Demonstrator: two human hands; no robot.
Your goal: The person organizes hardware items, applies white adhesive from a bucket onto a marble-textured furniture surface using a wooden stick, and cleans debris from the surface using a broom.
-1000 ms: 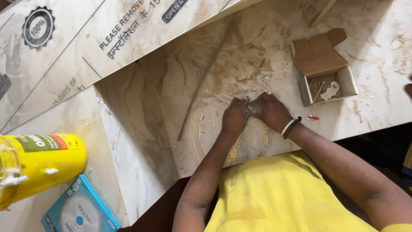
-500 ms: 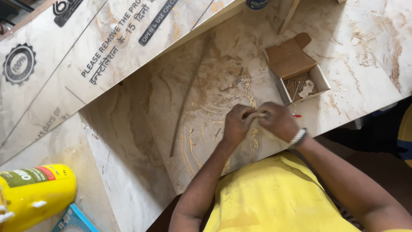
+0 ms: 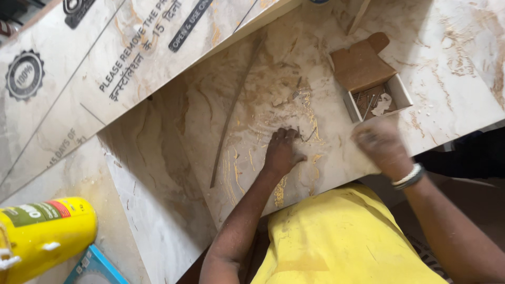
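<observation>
A: Nails, small dark ones, lie loose on the marble-patterned sheet, just at the fingertips of our left hand. More of them sit in the open cardboard box, far right of that hand.

B: Left hand state?

A: Palm down on the sheet, fingers curled toward the loose nails, thumb sticking out right. We can't tell if it pinches one; too small. Not closed into a fist.

B: Right hand?

A: Our right hand is blurred, just near side of the box, over the sheet's right part. Fingers look bunched, but we can't tell if anything is in them. White bangle on the wrist.

B: Hands touching each other?

A: No, apart, with bare sheet between them.

B: Box details?

A: Brown flap folded back to the far side, white rim, nails and a pale scrap inside. It rests on the sheet, touching neither hand as far as we see.

B: Sheet surface?

A: Yellow glue smears around and near the left hand, a long thin dark strip running far-to-near on the left of it.

B: Anything else?

A: Printed protective-film board far left, overlapping the sheet's edge. Yellow can near left, a blue packet just beside it. Our yellow shirt at the near edge.
</observation>
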